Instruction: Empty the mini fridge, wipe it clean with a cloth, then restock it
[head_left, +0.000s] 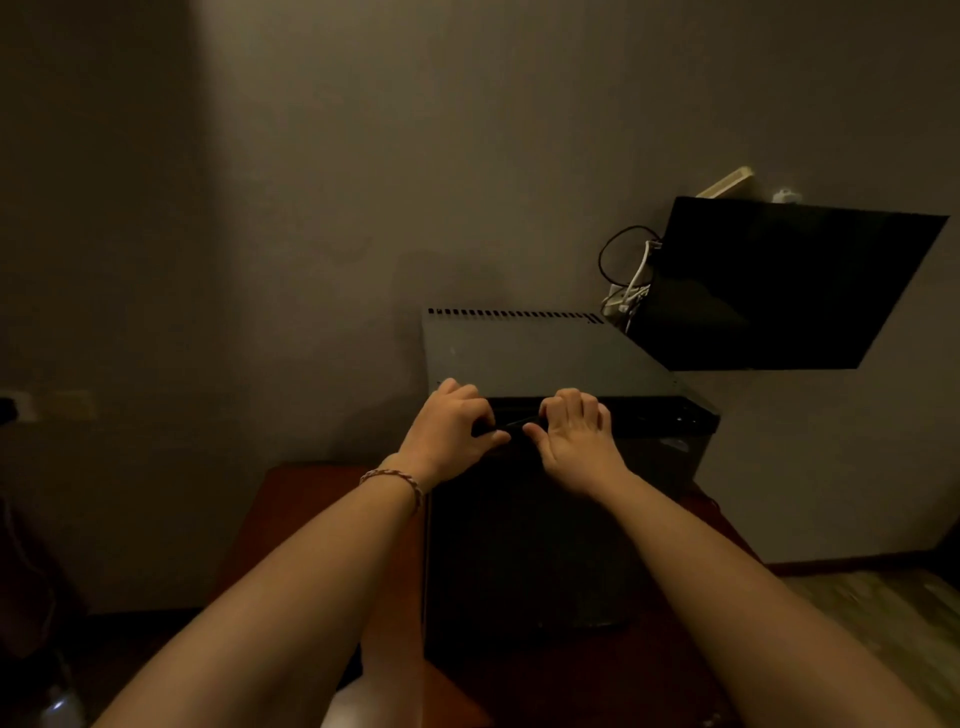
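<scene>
The left hand (451, 426) sits on the front top edge of the mini fridge (540, 358), fingers curled over the lip of its black door (519, 530) and thumb pressed against the door's front face, so it grips that edge. A braided bracelet (393, 480) circles the left wrist. Just beside it, the right hand (574, 434) holds the same edge in the same manner, fingers hooked over the top and thumb pointing toward the left hand; the two thumbs are near each other but apart. Both bare forearms reach forward from the bottom of the view.

The mini fridge stands on a reddish-brown surface (311, 499) set against a plain wall (363, 156). Its grey top is flat, with a row of small vent slots (511, 314) along the back edge. Whether the door is shut tight or cracked open is hard to tell in the dim light.

To the right of the fridge, a dark flat screen (779, 286) hangs tilted on the wall, its lower corner just over the fridge's rear right corner. A tangle of black and white cables (631, 270) hangs at the screen's left edge. A pale box (726, 183) peeks above the screen. Light-toned flooring (883, 623) shows at the lower right.
</scene>
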